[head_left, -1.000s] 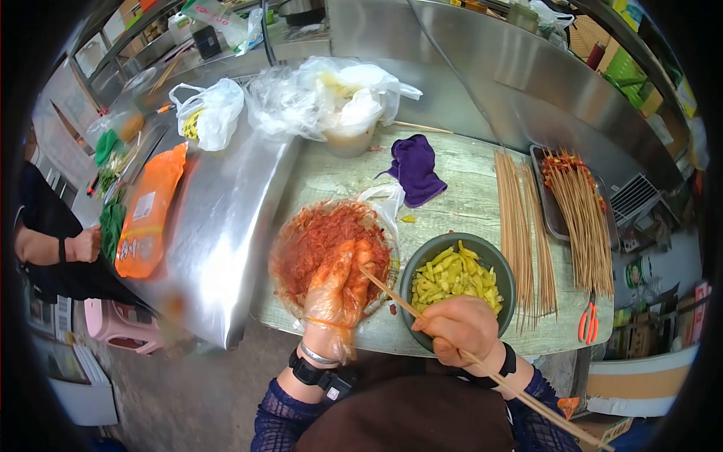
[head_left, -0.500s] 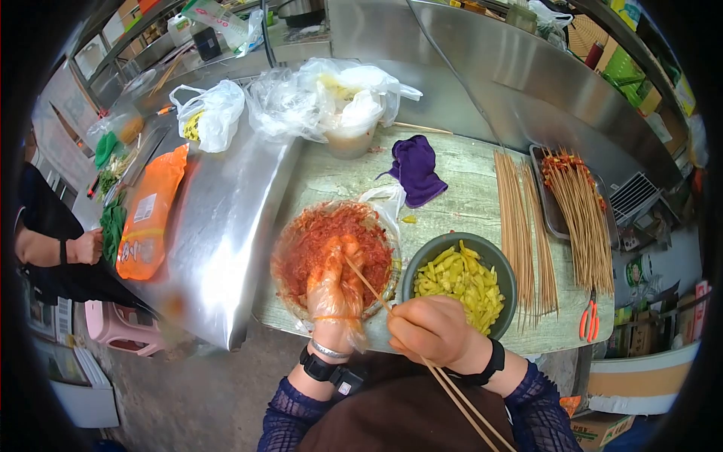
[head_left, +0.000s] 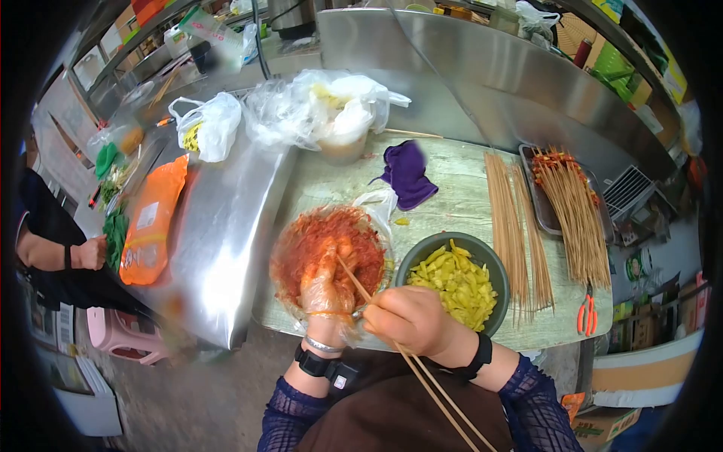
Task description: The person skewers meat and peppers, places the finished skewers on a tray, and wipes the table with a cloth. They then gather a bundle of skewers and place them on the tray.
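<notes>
My left hand (head_left: 328,282), in a clear plastic glove with a band at the wrist, reaches into a bowl (head_left: 280,295) of red-coated shredded meat (head_left: 312,230). Its fingers are closed on some of the red-coated meat, and the exact piece is hard to make out. My right hand (head_left: 407,318) is bare and wrapped round several thin bamboo skewers (head_left: 431,383). One skewer points into the left hand's fingers, while the others trail down over the brown apron. Right of the meat, partly behind my right hand, stands a grey bowl (head_left: 503,290) of yellow-green pickled peppers (head_left: 459,282).
Loose bamboo skewers (head_left: 506,226) lie on the table, beside a tray (head_left: 529,188) with finished skewers (head_left: 570,203) and orange-handled scissors (head_left: 587,315). A purple cloth (head_left: 407,175), plastic bags (head_left: 279,113) and an orange packet (head_left: 154,218) lie farther back. A person's hand (head_left: 92,252) is at far left.
My right hand has moved left and slightly up with the skewers, closer to my left hand. The left hand stays in the meat bowl. The view has shifted slightly.
</notes>
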`<action>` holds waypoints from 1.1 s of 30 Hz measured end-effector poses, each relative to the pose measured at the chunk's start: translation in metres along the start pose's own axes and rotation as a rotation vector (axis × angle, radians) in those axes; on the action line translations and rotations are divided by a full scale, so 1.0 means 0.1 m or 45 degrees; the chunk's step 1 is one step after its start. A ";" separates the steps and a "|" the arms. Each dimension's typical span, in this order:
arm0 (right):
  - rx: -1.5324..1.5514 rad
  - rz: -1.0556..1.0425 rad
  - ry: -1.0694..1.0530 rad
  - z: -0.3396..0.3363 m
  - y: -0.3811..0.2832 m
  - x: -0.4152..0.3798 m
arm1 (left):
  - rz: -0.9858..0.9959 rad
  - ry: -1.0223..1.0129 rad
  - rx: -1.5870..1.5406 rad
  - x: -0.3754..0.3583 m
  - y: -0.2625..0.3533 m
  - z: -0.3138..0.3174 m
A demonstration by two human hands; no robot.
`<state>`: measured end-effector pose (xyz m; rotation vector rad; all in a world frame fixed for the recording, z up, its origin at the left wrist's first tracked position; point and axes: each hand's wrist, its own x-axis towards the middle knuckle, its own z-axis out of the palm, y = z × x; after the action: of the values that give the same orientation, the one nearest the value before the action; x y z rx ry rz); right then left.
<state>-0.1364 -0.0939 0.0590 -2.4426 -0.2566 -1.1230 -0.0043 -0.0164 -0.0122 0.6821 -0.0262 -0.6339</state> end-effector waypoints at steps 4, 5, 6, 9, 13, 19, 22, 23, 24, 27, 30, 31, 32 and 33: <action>0.027 0.030 0.007 0.10 0.03 -0.05 | 0.004 -0.088 0.129 0.05 -0.02 -0.19; 0.044 0.014 0.032 0.11 0.07 -0.01 | 0.006 -0.119 0.169 0.08 -0.03 -0.23; 0.045 0.074 0.011 0.16 0.10 -0.03 | 0.016 -0.145 0.189 0.10 -0.03 -0.25; 0.122 0.157 0.130 0.17 0.10 0.03 | 0.105 -0.218 0.258 0.20 0.00 -0.31; 0.491 0.642 0.079 -0.25 -0.05 -0.05 | 0.169 -0.258 0.287 0.32 0.15 -0.29; 1.207 1.207 0.587 -0.77 0.13 -0.58 | 0.157 -0.268 0.242 0.36 0.25 -0.42; 1.006 1.170 0.959 -1.34 0.28 -0.82 | 0.276 -0.164 0.445 0.25 0.24 -0.17; 0.921 1.156 1.126 -1.51 0.40 -0.92 | 0.348 -0.169 0.578 0.24 0.22 -0.15; 0.862 1.116 1.274 -1.72 0.50 -0.97 | 0.421 -0.173 0.712 0.24 0.20 -0.15; 0.640 1.054 1.524 -2.43 0.93 -1.18 | 0.506 -0.126 0.821 0.30 0.16 -0.31; 0.485 1.062 1.814 -2.97 1.56 -1.49 | 0.546 -0.053 0.903 0.38 0.11 -0.37; 0.463 1.088 1.901 -3.10 1.77 -1.57 | 0.546 -0.043 0.916 0.37 0.11 -0.37; 0.472 1.126 1.967 -3.19 2.00 -1.68 | 0.546 -0.033 0.929 0.36 0.10 -0.35; 0.483 1.165 2.035 -3.26 2.21 -1.78 | 0.538 -0.033 0.940 0.35 0.09 -0.33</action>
<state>-0.3972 -0.4375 0.0433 -0.5879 0.9113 -1.8029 0.0367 -0.0114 -0.0392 1.3352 -0.4346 -0.2063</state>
